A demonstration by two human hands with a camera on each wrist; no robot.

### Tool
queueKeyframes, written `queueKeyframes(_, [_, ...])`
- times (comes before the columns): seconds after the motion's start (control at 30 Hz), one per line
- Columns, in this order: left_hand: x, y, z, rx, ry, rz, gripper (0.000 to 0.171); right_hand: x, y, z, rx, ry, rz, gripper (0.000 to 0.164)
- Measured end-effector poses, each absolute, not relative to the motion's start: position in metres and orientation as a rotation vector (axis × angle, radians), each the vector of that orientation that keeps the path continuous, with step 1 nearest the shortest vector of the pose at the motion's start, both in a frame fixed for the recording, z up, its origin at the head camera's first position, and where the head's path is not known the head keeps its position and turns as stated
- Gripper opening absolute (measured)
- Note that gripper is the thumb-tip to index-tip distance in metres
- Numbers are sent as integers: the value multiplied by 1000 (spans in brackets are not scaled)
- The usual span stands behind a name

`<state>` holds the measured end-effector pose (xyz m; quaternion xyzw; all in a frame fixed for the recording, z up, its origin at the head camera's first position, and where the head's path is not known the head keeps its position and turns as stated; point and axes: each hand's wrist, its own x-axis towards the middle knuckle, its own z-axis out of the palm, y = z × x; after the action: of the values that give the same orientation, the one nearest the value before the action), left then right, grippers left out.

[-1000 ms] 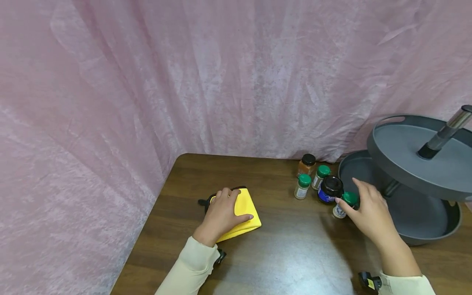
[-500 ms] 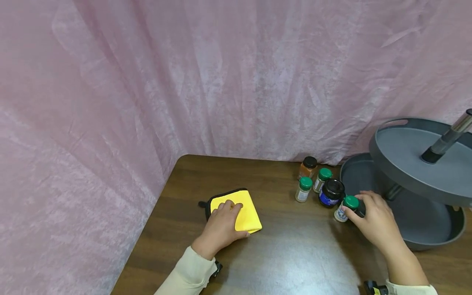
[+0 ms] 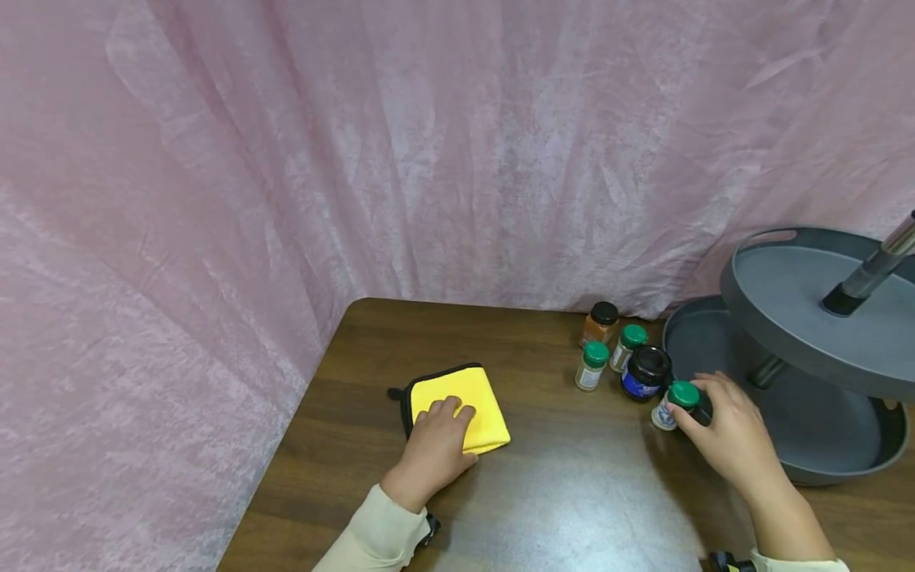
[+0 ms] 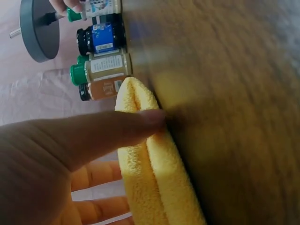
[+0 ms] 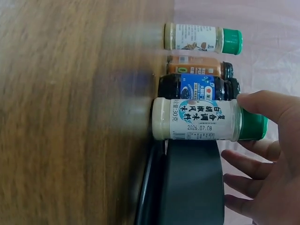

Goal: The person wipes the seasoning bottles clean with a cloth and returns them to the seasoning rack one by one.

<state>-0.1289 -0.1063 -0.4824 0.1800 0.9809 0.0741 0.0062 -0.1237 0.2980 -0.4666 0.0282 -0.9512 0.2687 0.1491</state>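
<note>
My left hand (image 3: 434,445) rests on the near part of a folded yellow cloth (image 3: 480,401) with black edging. Seen from the left wrist, its thumb (image 4: 108,133) lies across the cloth's folded edge and the fingers are spread over the upper face. With thumb and fingers, my right hand (image 3: 725,425) pinches the green cap of a small spice jar (image 5: 197,119), which stands upright on the table. Close beside that jar is a dark jar (image 3: 641,383) with a blue label and black lid.
Behind are two more green-capped spice jars (image 3: 588,375) (image 3: 620,357) and an orange-brown jar (image 3: 595,332) with a black lid. A grey two-tier tray (image 3: 843,459) with a metal post stands at the right. Pink curtain (image 3: 457,159) hangs behind the wooden table (image 3: 543,492).
My right hand has closed from a spread pose onto the green cap of the spice jar. The left hand has slid back toward the cloth's near edge.
</note>
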Motion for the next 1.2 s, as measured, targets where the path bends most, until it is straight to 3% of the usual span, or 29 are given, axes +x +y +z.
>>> queueKeyframes(0.43, [-131, -106, -484, 589, 3164, 292, 18, -113, 294, -451, -11, -2741, 918, 56])
queueKeyframes(0.7, [-135, -106, -472, 472, 3154, 575, 18, -106, 288, -443, -116, -2679, 967, 54])
queueKeyframes(1.2, [-144, -96, -445, 215, 2949, 1274, 21, -112, 250, -448, 104, -2630, 1003, 45])
